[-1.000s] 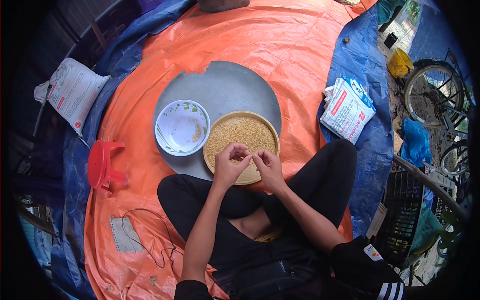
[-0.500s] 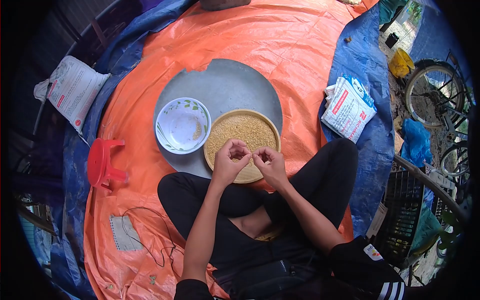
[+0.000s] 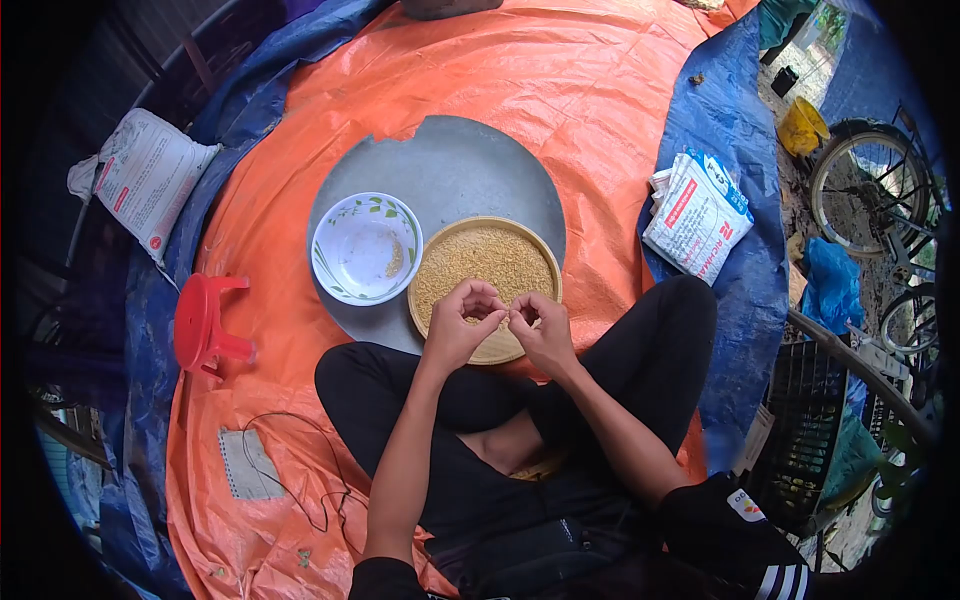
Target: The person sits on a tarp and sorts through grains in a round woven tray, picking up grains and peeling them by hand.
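Observation:
A round yellow tray (image 3: 480, 238) holds a spread layer of golden grain (image 3: 470, 262), with a bare patch of its floor at the near side. Above that near side, my left hand (image 3: 463, 322) and my right hand (image 3: 541, 328) meet fingertip to fingertip. Thumb and forefinger are pinched together on each hand. Whatever sits between the tips is too small to make out. Left of the tray, touching or nearly touching it, stands a white bowl (image 3: 345, 255) with green leaf patterns and a few grains at its bottom.
Tray and bowl rest on a grey round board (image 3: 470, 160) over an orange tarp (image 3: 590, 120). A red stool (image 3: 205, 325) lies tipped at left, near a notebook (image 3: 250, 465) and a cord. Printed sacks (image 3: 700, 220) lie at right, before a bicycle (image 3: 870, 190).
My right fingertips have shifted very slightly, still pinched against the left ones. The tray, bowl and other things stay where they were.

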A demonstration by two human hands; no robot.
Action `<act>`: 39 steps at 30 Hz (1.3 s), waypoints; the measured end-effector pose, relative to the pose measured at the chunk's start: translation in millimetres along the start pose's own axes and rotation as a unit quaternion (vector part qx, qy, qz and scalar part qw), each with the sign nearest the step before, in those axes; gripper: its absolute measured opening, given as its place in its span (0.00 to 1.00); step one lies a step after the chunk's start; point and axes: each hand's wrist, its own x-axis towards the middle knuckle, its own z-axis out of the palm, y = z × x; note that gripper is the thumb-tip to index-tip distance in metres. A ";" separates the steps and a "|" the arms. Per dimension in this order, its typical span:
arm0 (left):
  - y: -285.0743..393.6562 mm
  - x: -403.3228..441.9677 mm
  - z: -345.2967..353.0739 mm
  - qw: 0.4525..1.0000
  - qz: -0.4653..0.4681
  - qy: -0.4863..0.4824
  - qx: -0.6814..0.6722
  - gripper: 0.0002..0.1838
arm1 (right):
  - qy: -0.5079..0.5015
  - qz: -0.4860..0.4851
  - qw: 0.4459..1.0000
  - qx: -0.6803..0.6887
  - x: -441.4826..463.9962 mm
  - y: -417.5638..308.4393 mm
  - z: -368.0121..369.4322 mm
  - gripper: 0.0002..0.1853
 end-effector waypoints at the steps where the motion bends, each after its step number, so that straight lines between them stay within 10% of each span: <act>1: -0.4 0.1 0.1 1.000 -0.002 -0.001 -0.003 0.14 | 0.001 -0.002 1.000 -0.007 0.0 0.4 -0.4 0.04; 39: 3.3 -1.7 4.8 0.994 0.019 0.049 0.094 0.12 | 0.042 -0.098 0.983 -0.150 -2.1 -6.9 2.2 0.05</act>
